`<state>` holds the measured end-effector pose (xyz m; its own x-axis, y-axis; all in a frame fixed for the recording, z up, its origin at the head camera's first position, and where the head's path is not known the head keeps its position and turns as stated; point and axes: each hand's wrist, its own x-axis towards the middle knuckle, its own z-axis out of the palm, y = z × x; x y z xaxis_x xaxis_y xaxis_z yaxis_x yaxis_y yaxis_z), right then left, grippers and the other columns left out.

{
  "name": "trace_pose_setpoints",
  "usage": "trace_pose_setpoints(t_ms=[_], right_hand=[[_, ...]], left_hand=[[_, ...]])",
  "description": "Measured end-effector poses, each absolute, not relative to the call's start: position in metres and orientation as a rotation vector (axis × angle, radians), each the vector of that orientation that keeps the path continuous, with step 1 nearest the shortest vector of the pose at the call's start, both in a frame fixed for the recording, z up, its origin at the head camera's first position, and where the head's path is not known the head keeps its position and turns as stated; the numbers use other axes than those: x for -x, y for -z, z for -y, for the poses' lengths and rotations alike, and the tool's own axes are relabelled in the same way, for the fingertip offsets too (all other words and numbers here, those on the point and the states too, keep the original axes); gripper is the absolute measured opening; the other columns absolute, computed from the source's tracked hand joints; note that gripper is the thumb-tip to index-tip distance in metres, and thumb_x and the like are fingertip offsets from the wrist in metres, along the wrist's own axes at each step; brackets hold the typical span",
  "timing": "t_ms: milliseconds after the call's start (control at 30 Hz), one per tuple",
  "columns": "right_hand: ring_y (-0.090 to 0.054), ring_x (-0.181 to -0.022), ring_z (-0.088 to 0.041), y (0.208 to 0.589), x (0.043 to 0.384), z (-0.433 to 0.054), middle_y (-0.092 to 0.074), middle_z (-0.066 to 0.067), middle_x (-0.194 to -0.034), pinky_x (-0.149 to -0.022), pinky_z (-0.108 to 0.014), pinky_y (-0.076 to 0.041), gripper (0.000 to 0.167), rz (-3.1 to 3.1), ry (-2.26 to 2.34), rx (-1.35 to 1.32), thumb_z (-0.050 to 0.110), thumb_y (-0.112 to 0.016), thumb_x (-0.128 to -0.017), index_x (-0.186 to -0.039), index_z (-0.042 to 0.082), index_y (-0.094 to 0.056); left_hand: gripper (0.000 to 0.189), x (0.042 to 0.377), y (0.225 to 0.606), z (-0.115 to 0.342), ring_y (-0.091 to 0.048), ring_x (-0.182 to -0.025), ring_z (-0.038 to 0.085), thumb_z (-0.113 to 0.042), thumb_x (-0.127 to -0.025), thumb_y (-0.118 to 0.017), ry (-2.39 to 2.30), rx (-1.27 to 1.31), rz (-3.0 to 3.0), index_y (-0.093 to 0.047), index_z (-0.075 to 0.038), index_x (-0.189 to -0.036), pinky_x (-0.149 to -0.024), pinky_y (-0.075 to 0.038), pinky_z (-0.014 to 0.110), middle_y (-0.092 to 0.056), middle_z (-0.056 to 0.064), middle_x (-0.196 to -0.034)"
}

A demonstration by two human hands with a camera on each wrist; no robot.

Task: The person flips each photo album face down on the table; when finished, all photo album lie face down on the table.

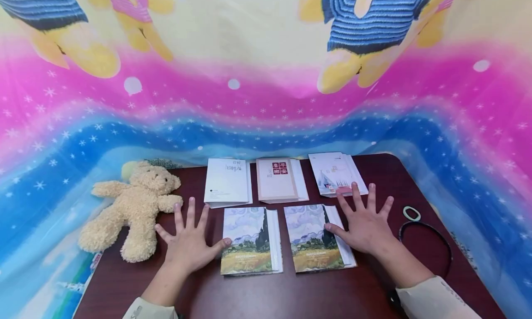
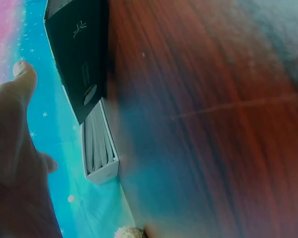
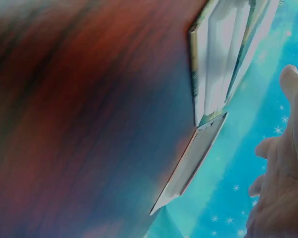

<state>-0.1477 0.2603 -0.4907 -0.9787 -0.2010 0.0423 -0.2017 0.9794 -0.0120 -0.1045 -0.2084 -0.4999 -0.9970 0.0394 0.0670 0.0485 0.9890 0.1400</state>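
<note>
In the head view, two photo albums with painted landscape covers, a left one (image 1: 245, 240) and a right one (image 1: 311, 240), stand side by side at the front. My left hand (image 1: 187, 245) is spread to the left of the left album, its thumb tip overlapping the cover's edge. The right hand (image 1: 367, 224), fingers also splayed, overlaps the right album, thumb across its cover. Neither hand grips anything. Behind stand three more albums: a white one (image 1: 226, 183), a beige one with red squares (image 1: 276, 183) and one with a tent picture (image 1: 334, 173).
A plush teddy bear (image 1: 139, 208) lies at the left of the dark wooden table (image 1: 257, 298). A small green ring (image 1: 411, 213) and a black cord loop (image 1: 446, 240) lie at the right. Patterned cloth (image 1: 266, 97) hangs behind and around the table.
</note>
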Motion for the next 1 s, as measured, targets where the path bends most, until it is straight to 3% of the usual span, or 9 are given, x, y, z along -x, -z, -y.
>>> trace_pose_setpoints(t_ms=[100,200,300,367,567,833,1000], right_hand=[[0.026,-0.148,-0.052,0.486,0.146,-0.254,-0.008,-0.028,-0.17,-0.106,-0.078,0.023,0.102,3.093,-0.061,-0.343,0.083,-0.052,-0.088,-0.164,0.017,-0.033],[0.003,-0.152,-0.057,0.481,0.14,-0.242,-0.024,-0.03,-0.165,-0.116,-0.078,-0.002,0.094,3.073,-0.11,-0.405,0.066,-0.07,-0.089,-0.16,0.011,-0.042],[-0.026,-0.146,-0.054,0.477,0.133,-0.227,-0.04,-0.029,-0.156,-0.112,-0.071,-0.032,0.085,3.027,-0.14,-0.46,0.051,-0.08,-0.086,-0.153,0.006,-0.051],[-0.039,-0.137,-0.05,0.477,0.129,-0.216,-0.048,-0.027,-0.15,-0.105,-0.066,-0.042,0.08,2.998,-0.166,-0.487,0.048,-0.082,-0.085,-0.148,0.005,-0.057],[-0.054,-0.122,-0.039,0.483,0.119,-0.186,-0.061,-0.021,-0.136,-0.1,-0.054,-0.051,0.068,2.981,-0.308,-0.566,0.04,-0.081,-0.087,-0.141,0.003,-0.063],[-0.058,-0.118,-0.033,0.486,0.112,-0.153,-0.063,-0.016,-0.13,-0.102,-0.046,-0.052,0.061,2.986,-0.503,-0.642,0.033,-0.079,-0.091,-0.139,0.0,-0.063],[-0.058,-0.117,-0.031,0.487,0.109,-0.137,-0.063,-0.015,-0.129,-0.101,-0.046,-0.051,0.061,2.979,-0.556,-0.7,0.033,-0.078,-0.092,-0.14,0.0,-0.062]], left_hand=[[0.115,0.104,0.498,0.207,0.025,-0.153,0.043,-0.093,-0.08,-0.048,0.246,0.104,3.095,-0.025,-0.021,-0.166,-0.099,0.025,0.081,0.011,0.011,-0.173],[0.11,0.102,0.496,0.206,0.014,-0.155,0.045,-0.09,-0.083,-0.049,0.305,0.141,3.143,-0.033,-0.019,-0.164,-0.105,0.013,0.084,-0.001,0.015,-0.174],[0.102,0.099,0.493,0.204,-0.003,-0.156,0.047,-0.085,-0.086,-0.053,0.372,0.165,3.169,-0.041,-0.017,-0.161,-0.113,-0.009,0.082,-0.016,0.018,-0.171],[0.096,0.098,0.493,0.202,-0.016,-0.154,0.048,-0.081,-0.088,-0.056,0.396,0.166,3.17,-0.045,-0.016,-0.158,-0.112,-0.022,0.078,-0.026,0.019,-0.168],[0.082,0.095,0.492,0.192,-0.043,-0.138,0.047,-0.068,-0.092,-0.064,0.466,0.157,3.186,-0.053,-0.014,-0.153,-0.101,-0.039,0.071,-0.05,0.018,-0.153],[0.07,0.091,0.495,0.183,-0.061,-0.122,0.036,-0.052,-0.093,-0.074,0.745,0.135,3.146,-0.059,-0.01,-0.146,-0.101,-0.049,0.058,-0.064,0.013,-0.133],[0.077,0.092,0.499,0.182,-0.066,-0.087,0.015,-0.043,-0.09,-0.08,1.075,0.062,3.098,-0.051,-0.006,-0.151,-0.077,-0.057,0.041,-0.069,0.008,-0.119]])
